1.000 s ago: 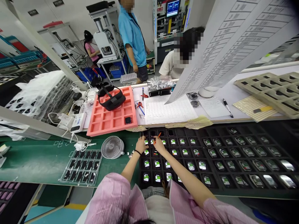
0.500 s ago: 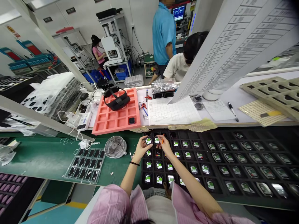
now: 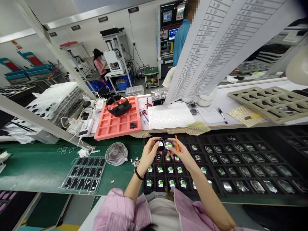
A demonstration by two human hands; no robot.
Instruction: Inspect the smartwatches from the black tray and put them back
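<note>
My left hand (image 3: pixel 148 154) is raised above the black compartment tray (image 3: pixel 240 179) and pinches a small dark watch body with a green-and-white sticker (image 3: pixel 160 144). My right hand (image 3: pixel 180 153) holds a second such watch body (image 3: pixel 168 145) beside the first, with an orange pen (image 3: pixel 177 148) sticking up between its fingers. The two pieces are side by side, nearly touching. Below them the tray holds several rows of similar stickered watch bodies (image 3: pixel 170 169).
A small white fan (image 3: pixel 116 153) and a clear tray of dark parts (image 3: pixel 83 173) lie on the green mat to the left. Behind are a pink foam tray (image 3: pixel 113 123) with a black strap, a paper form (image 3: pixel 169 116), hanging sheets (image 3: pixel 211 41), grey trays (image 3: pixel 269 102). Other people work farther back.
Both hands have lifted from the tray's top-left cells toward me, each bringing up a watch body. The person in blue has moved farther away.
</note>
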